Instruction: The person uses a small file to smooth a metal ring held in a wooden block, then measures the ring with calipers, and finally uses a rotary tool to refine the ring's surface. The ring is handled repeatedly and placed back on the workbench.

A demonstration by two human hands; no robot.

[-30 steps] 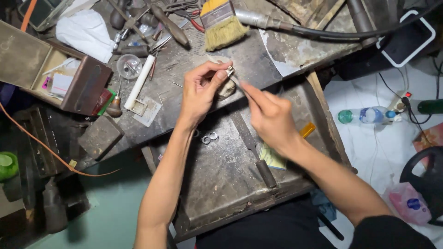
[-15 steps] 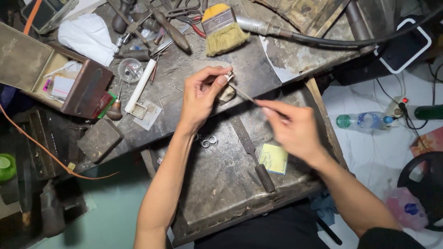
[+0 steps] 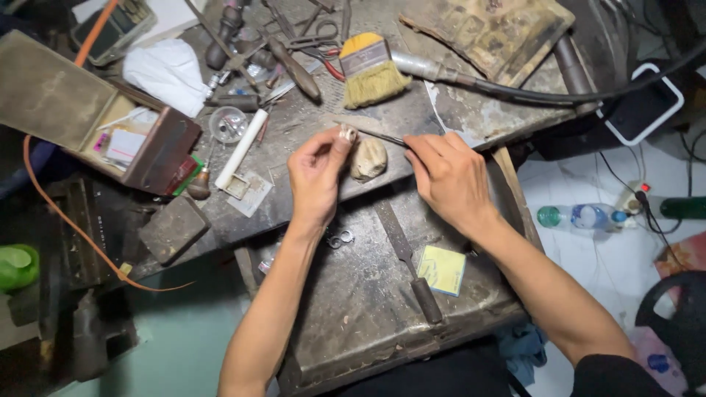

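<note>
My left hand [image 3: 316,173] pinches a small pale piece [image 3: 347,134] between thumb and fingers, held against a rounded wooden peg [image 3: 368,158] at the edge of the dirty metal bench [image 3: 309,110]. Gripped in my right hand [image 3: 445,173] is a thin dark file [image 3: 371,134], whose tip lies across the small piece. Both hands hover over an open metal drawer [image 3: 360,309].
In the drawer lie a long flat file [image 3: 408,261], a yellow note pad [image 3: 441,268] and small rings [image 3: 340,238]. On the bench are a yellow brush [image 3: 368,70], pliers, a white stick [image 3: 239,149], a small glass dish [image 3: 228,123] and an open box [image 3: 95,125]. A water bottle [image 3: 581,216] lies on the floor to the right.
My right hand pulled back to the right along the file, then came in close to the left hand again. The view has shifted slightly lower on the bench.
</note>
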